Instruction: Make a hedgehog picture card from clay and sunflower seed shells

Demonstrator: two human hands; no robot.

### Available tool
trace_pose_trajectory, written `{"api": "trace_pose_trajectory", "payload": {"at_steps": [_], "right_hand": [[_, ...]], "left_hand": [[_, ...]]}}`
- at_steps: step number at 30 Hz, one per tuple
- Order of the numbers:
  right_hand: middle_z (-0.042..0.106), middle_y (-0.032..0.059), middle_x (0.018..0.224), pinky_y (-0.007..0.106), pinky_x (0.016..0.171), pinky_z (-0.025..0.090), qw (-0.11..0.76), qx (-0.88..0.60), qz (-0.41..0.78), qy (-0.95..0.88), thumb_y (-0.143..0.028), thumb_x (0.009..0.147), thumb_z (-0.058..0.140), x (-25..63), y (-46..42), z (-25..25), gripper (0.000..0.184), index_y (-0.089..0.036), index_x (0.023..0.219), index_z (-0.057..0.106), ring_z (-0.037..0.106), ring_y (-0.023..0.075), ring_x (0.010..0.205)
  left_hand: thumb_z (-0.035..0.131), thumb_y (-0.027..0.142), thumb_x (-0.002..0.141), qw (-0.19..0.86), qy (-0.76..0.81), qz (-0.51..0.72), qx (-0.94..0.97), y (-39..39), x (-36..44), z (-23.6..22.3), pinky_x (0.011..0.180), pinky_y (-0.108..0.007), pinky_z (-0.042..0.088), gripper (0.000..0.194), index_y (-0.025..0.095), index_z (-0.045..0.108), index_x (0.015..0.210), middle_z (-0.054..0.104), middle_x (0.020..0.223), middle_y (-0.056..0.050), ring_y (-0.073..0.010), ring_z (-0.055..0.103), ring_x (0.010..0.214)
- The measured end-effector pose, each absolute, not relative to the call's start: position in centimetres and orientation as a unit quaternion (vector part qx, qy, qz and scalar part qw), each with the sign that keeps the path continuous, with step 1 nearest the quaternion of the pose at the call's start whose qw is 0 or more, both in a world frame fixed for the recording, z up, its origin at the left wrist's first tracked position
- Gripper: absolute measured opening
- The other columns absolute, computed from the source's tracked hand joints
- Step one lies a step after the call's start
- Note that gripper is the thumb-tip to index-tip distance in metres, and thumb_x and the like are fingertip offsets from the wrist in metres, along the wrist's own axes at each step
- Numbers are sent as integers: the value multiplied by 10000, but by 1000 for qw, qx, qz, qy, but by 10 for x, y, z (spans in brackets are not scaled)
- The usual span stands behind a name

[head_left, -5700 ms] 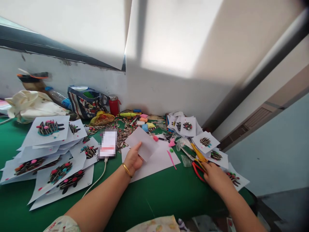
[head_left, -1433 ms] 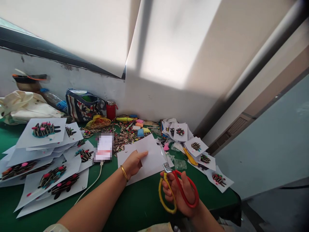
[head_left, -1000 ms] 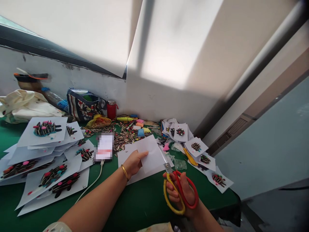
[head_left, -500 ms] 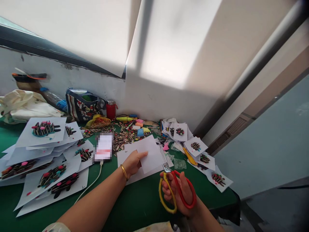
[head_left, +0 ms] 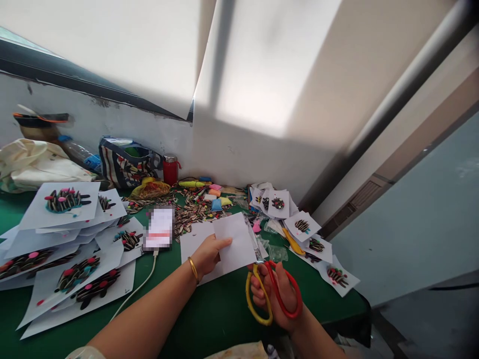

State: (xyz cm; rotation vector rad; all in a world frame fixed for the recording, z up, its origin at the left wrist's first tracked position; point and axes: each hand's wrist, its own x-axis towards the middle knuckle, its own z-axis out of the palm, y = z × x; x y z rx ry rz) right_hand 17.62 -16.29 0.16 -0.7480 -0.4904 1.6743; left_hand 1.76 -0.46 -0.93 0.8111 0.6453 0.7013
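Note:
My left hand, with a gold bangle on the wrist, pinches a blank white sheet of paper and holds it lifted above another white sheet lying on the green table. My right hand grips scissors with one yellow and one red handle loop. The blades run up along the right edge of the held paper, partly hidden behind it.
Paper cards with seed-and-clay pictures are stacked at the left, smaller ones at the right. A phone on a white cable, scattered sunflower seeds, clay pieces, a red flask and a striped bag lie behind.
My right hand picked up the scissors from the right side and brought them to the paper. My left hand has lifted the sheet off the table against the blades.

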Motion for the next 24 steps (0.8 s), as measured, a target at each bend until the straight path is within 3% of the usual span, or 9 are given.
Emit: {"api": "trace_pose_trajectory", "payload": {"at_steps": [6, 11, 17, 21, 24], "right_hand": [[470, -18, 690, 151, 426, 210, 595, -295, 717, -211, -684, 801, 574, 181, -159, -8, 636, -107, 1065, 620, 291, 29, 491], [478, -19, 689, 150, 427, 203, 589, -294, 721, -217, -704, 804, 546, 183, -161, -9, 635, -122, 1046, 618, 283, 28, 488], [434, -13, 621, 173, 478, 240, 559, -296, 729, -263, -782, 793, 442, 183, -167, -10, 672, -125, 790, 583, 295, 49, 513], [501, 23, 780, 187, 530, 281, 592, -303, 712, -223, -756, 796, 482, 180, -169, -7, 618, -171, 974, 572, 371, 78, 601], [511, 33, 807, 205, 555, 309, 595, -300, 717, -203, -782, 776, 475, 177, -169, -4, 640, -187, 1000, 556, 397, 99, 637]], "left_hand": [[839, 312, 602, 810, 308, 324, 378, -3, 17, -11, 648, -301, 530, 554, 138, 654, 1094, 735, 968, -123, -233, 691, 776], [840, 323, 602, 808, 314, 313, 387, -2, 17, -13, 662, -305, 527, 558, 141, 652, 1095, 733, 967, -121, -224, 684, 769], [852, 320, 573, 807, 330, 299, 389, -3, 16, -9, 647, -310, 525, 580, 136, 651, 1085, 734, 931, -120, -232, 680, 765], [853, 316, 561, 807, 333, 292, 390, -4, 16, -8, 637, -308, 523, 580, 135, 651, 1074, 732, 930, -124, -235, 677, 766], [856, 321, 551, 805, 339, 289, 391, -4, 16, -8, 634, -306, 520, 592, 135, 651, 1075, 729, 935, -122, -237, 674, 779]]}}
